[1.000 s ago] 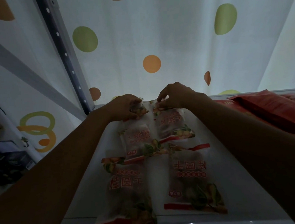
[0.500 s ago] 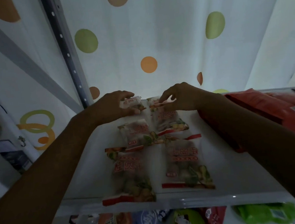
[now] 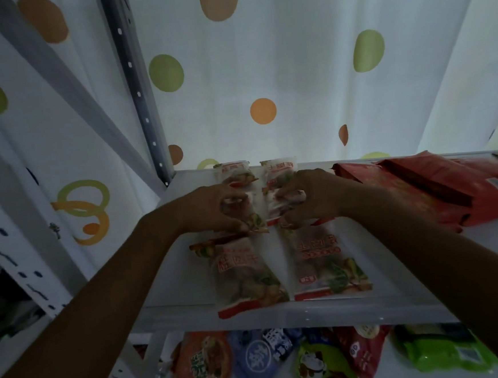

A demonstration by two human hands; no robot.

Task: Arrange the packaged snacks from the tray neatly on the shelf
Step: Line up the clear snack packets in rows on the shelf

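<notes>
Shelf (image 3: pixel 190 286), white, upper tier. It carries six clear snack packets with red print, lying flat in two columns of three.

- Back row: back-left packet (image 3: pixel 232 172) and back-right packet (image 3: pixel 279 168) lie side by side at the rear edge, just beyond your fingertips.
- Middle row: your left hand (image 3: pixel 210 209) has its fingers curled over the middle-left packet (image 3: pixel 254 218), thumb at the near end. Your right hand (image 3: pixel 311 196) pinches the middle-right packet (image 3: pixel 286 199) the same way. The two hands are close together, knuckles nearly meeting over the gap between the columns.
- Front row: front-left packet (image 3: pixel 242 273) lies slightly askew, its red end seam overhanging the front lip. The front-right packet (image 3: pixel 325 260) lies just beside it and straighter.

Right of your right forearm on the same tier is a stack of red pouches (image 3: pixel 420 187), overlapping.

On the lower tier are assorted bags: an orange bag (image 3: pixel 202 368), a blue bag (image 3: pixel 261 358), a green cat-print bag (image 3: pixel 321 365) and a bright green bag (image 3: pixel 445 349).

Behind the shelf is a white curtain (image 3: pixel 261 53) with orange and green dots. At rear left is a perforated grey upright (image 3: pixel 132 78).
</notes>
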